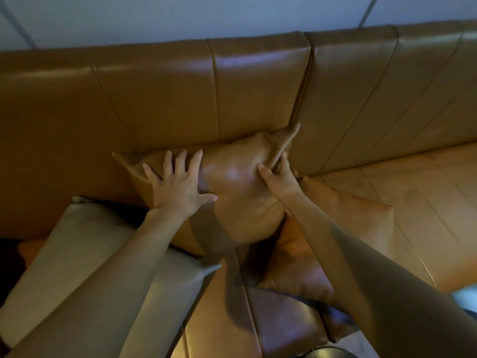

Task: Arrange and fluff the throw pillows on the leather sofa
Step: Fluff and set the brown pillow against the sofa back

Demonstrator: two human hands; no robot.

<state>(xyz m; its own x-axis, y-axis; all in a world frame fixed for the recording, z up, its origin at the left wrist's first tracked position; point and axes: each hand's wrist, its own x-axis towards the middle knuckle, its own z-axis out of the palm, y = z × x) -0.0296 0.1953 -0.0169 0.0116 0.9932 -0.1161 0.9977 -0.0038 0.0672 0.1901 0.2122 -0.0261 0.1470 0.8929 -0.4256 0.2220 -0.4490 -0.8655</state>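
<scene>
A tan leather throw pillow (237, 187) leans against the sofa backrest (165, 99) at the centre. My left hand (180, 187) lies flat on its left half, fingers spread. At the pillow's upper right corner my right hand (277, 177) pinches the edge between thumb and fingers. A paler beige pillow (85, 254) lies on the seat at the left, partly under my left forearm. An orange-brown pillow (346, 220) lies flat on the seat at the right, partly under my right forearm.
The sofa seat (413, 202) stretches bare to the right of the pillows. A pale wall (206, 14) rises behind the backrest. A dark round object (320, 353) shows at the bottom edge in front of the sofa.
</scene>
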